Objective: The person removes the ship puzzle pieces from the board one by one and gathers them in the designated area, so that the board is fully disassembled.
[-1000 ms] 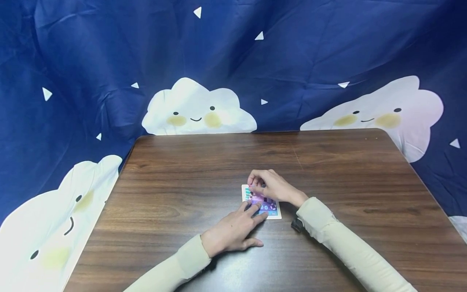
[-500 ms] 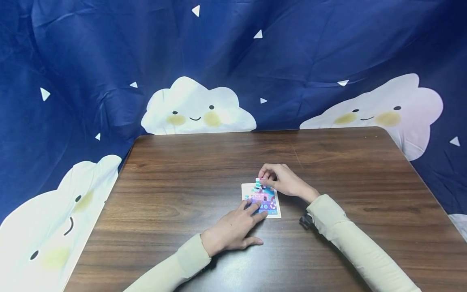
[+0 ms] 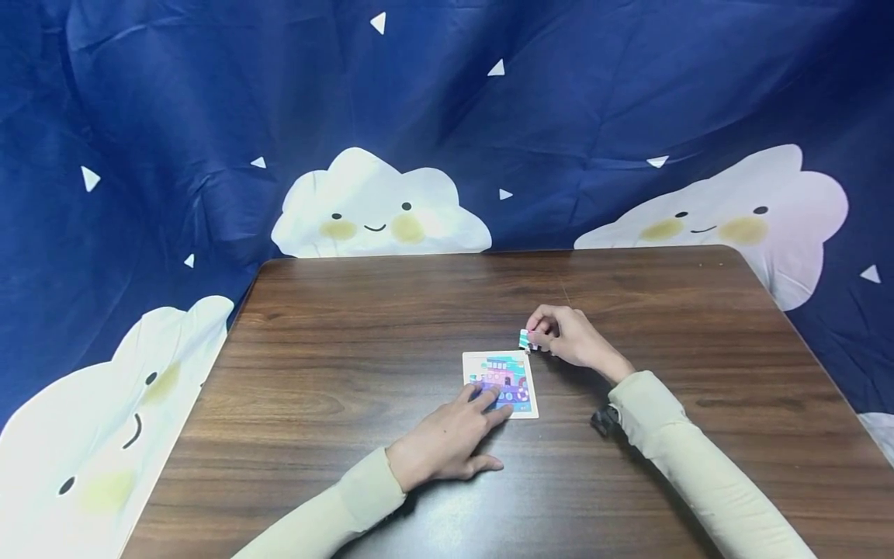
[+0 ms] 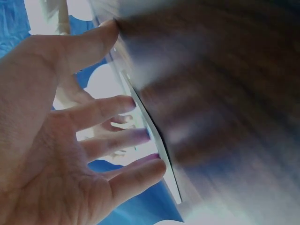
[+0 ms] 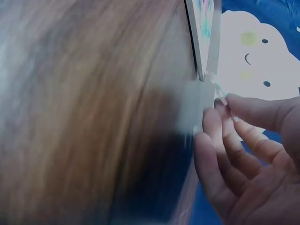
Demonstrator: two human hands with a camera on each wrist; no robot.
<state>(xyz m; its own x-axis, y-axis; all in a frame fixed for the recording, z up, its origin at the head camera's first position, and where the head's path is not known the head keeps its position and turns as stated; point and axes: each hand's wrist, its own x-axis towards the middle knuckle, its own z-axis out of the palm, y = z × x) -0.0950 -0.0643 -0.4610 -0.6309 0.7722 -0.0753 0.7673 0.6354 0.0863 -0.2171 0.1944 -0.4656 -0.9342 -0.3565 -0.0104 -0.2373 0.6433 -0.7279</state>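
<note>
A small puzzle board [image 3: 476, 360] with a white border and a colourful ship picture lies flat on the table in the head view. On its lower part rest the fingertips of my left hand [image 3: 447, 441], fingers spread and fairly straight. The left wrist view has the board's thin edge [image 4: 161, 154] beside those fingertips. Just off the board's far right corner, my right hand [image 3: 578, 341] pinches a small puzzle piece [image 3: 524, 339] coloured white, teal and pink between thumb and fingers. Fingers cover part of that piece, and the right wrist view is too blurred to show it well.
The brown wooden table [image 3: 349, 310] spreads out around both hands. Behind it hangs a dark blue cloth [image 3: 545, 116] with white clouds and small triangles. A small black device [image 3: 604, 420] sits under the right wrist.
My right hand has lifted the puzzle piece off the board's upper left part and moved it right, past the far right corner. My left hand has stayed in place.
</note>
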